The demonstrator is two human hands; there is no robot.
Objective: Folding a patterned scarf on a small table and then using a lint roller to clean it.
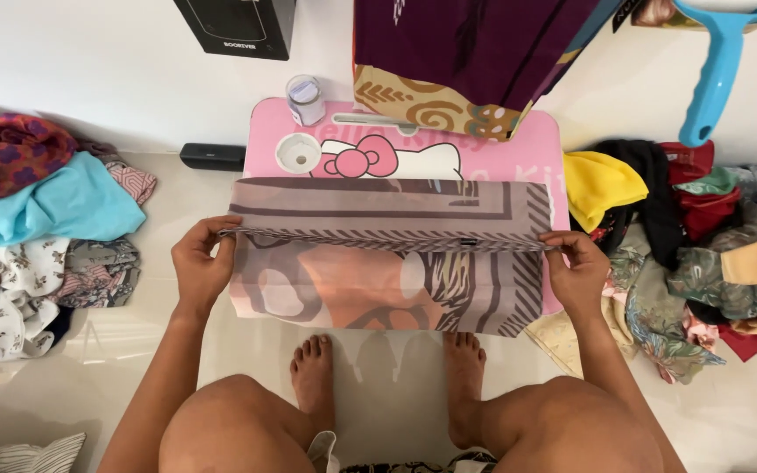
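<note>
A thin patterned scarf (378, 215) in brown, peach and striped tones lies stretched across a small pink table (492, 158). My left hand (199, 263) pinches the scarf's folded edge at its left end. My right hand (576, 267) pinches the same edge at the right end. The fold runs taut between them, and the lower half of the scarf hangs over the table's front edge. My bare knees and feet show below the table.
A pile of clothes (41, 236) lies at the left and another pile (703, 245) at the right. A folded stack (457, 61) and a small clear jar (306, 99) sit on the table's far side. A blue handled tool (716, 74) lies upper right; a black box (238, 26) stands behind.
</note>
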